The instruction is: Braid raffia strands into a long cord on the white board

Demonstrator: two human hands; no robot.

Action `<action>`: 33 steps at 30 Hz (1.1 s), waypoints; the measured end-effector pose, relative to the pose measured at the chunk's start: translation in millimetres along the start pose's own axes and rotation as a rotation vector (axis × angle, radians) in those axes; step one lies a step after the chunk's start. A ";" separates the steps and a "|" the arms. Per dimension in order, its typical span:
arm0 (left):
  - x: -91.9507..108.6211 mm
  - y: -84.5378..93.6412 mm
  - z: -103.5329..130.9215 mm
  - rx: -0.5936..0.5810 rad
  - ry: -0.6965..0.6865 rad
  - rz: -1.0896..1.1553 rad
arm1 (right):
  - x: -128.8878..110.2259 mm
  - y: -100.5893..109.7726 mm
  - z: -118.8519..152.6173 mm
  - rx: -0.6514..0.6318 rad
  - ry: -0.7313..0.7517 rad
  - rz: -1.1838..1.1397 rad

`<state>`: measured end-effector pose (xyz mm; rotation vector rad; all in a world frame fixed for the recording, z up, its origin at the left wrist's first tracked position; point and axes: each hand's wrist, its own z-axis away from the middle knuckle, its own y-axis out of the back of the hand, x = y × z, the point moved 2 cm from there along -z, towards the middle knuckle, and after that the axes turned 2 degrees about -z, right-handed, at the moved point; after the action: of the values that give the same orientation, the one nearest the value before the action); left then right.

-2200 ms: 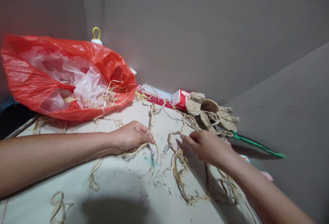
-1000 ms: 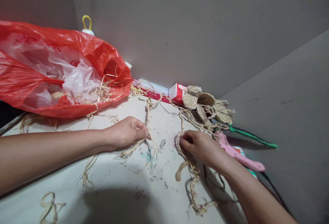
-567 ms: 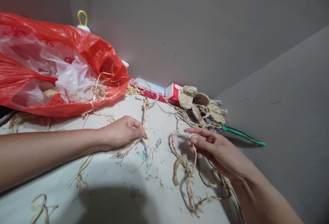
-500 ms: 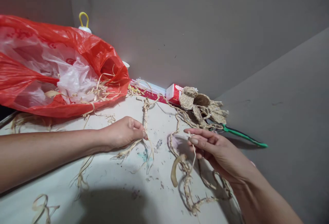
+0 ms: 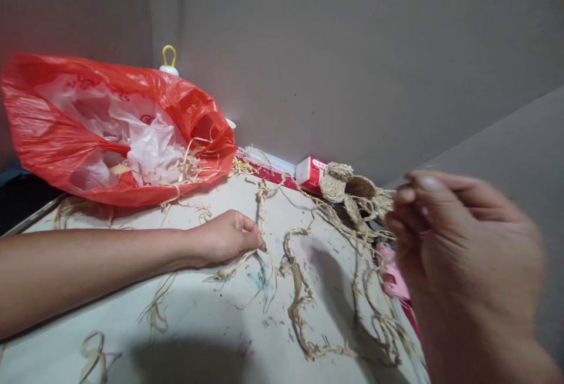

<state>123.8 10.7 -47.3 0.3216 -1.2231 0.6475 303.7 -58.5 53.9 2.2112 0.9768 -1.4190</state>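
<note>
My left hand (image 5: 233, 236) pinches the lower part of a short braided straw cord (image 5: 261, 202) on the white table, with loose strands hanging out below its fingers. Raised at the right, close to the camera, my right hand (image 5: 462, 243) has thumb and forefinger pressed together. A faint thin line shows at its fingertips, too blurred to make out. Between the hands a long braided cord (image 5: 304, 343) lies in loops on the table.
A red plastic bag (image 5: 44, 137) holding white plastic and straw scraps stands at the left. Coiled straw pieces (image 5: 335, 181) lie beside a red and white box (image 5: 309, 174) at the back. Loose strands (image 5: 94, 354) lie front left. A pink object (image 5: 392, 272) is near my right wrist.
My right hand has moved up, right and closer to the camera, away from the looped cord. The view has shifted slightly. My left hand keeps its pinch on the short braid.
</note>
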 end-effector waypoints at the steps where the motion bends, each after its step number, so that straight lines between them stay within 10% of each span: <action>1: 0.2 -0.3 0.2 0.002 0.001 0.008 | 6.8 -3.6 3.6 -0.076 -0.160 -0.023; 4: 0.7 -1.0 1.0 0.002 -0.003 0.031 | 31.9 -14.7 22.1 -0.313 -0.488 -0.065; 14: -4.4 -3.0 -1.7 -0.069 -0.141 0.153 | 80.1 -25.2 68.8 -0.591 -0.770 0.088; 33: -9.7 -2.4 -4.9 -0.103 -0.195 0.048 | 79.4 -26.8 69.4 -0.903 -0.905 -0.082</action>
<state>127.2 8.9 -57.7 0.2745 -1.4491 0.6022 260.1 -52.5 -45.6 0.7655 1.0344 -1.3750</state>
